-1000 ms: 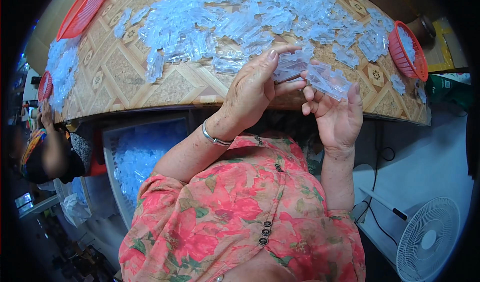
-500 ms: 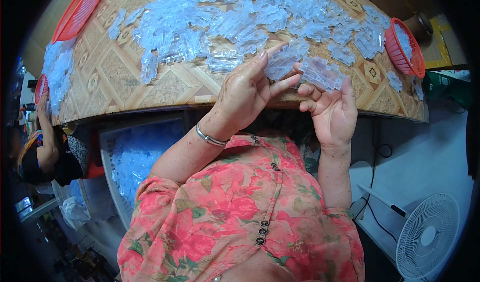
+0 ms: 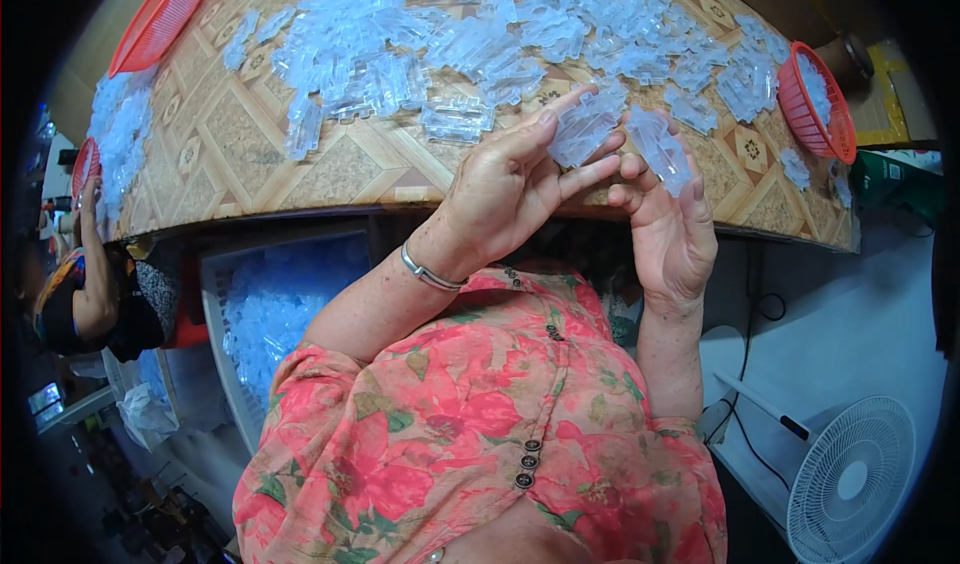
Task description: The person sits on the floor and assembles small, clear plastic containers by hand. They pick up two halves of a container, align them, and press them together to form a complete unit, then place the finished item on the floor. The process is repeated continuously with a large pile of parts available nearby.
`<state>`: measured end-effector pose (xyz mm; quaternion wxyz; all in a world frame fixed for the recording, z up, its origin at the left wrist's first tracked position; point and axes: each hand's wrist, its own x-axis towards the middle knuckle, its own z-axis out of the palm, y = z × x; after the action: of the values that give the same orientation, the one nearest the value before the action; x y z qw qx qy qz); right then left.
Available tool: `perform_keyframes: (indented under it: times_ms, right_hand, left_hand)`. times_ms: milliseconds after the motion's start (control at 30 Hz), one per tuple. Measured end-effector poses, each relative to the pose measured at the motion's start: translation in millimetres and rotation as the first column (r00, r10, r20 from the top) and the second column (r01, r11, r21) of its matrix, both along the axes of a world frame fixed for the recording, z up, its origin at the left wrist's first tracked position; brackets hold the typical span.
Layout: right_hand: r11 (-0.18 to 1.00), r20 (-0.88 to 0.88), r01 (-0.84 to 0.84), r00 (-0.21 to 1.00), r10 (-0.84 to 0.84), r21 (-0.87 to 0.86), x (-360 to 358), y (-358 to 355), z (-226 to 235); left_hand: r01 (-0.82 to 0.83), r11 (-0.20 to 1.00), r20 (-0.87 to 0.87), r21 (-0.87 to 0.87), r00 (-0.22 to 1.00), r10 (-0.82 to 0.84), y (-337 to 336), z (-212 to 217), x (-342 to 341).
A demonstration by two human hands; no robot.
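A: Both hands are up over the near edge of the table (image 3: pixel 370 169), and look at the left hand (image 3: pixel 505 184): thumb and fingers pinched on a bunch of clear plastic pieces (image 3: pixel 587 129)!

B: And the right hand (image 3: pixel 670 234)?

A: Holding too! A clear plastic part (image 3: pixel 658 152) sits tilted between thumb and fingers, above the table's near edge. 1 piece or several layered? I can't tell.

B: Fingertips of the 2 hands are right beside each other; whether they touch, I can't tell. A silver bracelet (image 3: pixel 430 270) rings the left wrist, just short of the table's edge.

A: Beyond them, a huge spread of loose pieces (image 3: pixel 370 64) covers the table's middle and far side!

B: Red baskets, 3 of them: a large basket (image 3: pixel 160 24) at the table's far left, a small basket (image 3: pixel 84 167) at its left end with a co-worker's hand (image 3: pixel 88 199) beside it, and a filled basket (image 3: pixel 845 136) at its right end.

A: Below the table's near edge, to the left, a crate (image 3: pixel 228 369) of clear pieces; below its right end, a white fan (image 3: pixel 850 479)!
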<state>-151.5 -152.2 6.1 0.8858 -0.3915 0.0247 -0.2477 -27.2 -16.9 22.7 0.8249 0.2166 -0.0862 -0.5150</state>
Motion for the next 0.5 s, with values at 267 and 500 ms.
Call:
perform_keyframes:
  times_ms: [267, 500]
  right_hand:
    - [0.992, -0.171, 0.070, 0.984, -0.051, 0.105, -5.7, -20.4, 0.3]
    - [0.907, -0.546, 0.075, 0.777, -0.314, -0.415, -4.4, -58.4, 7.4]
  left_hand:
    - [0.009, 1.000, 0.146, 0.025, 0.989, -0.013, 6.3, 3.2, 4.0]
    - [-0.050, 0.998, 0.066, -0.030, 0.996, 0.052, 18.8, 0.8, 22.0]
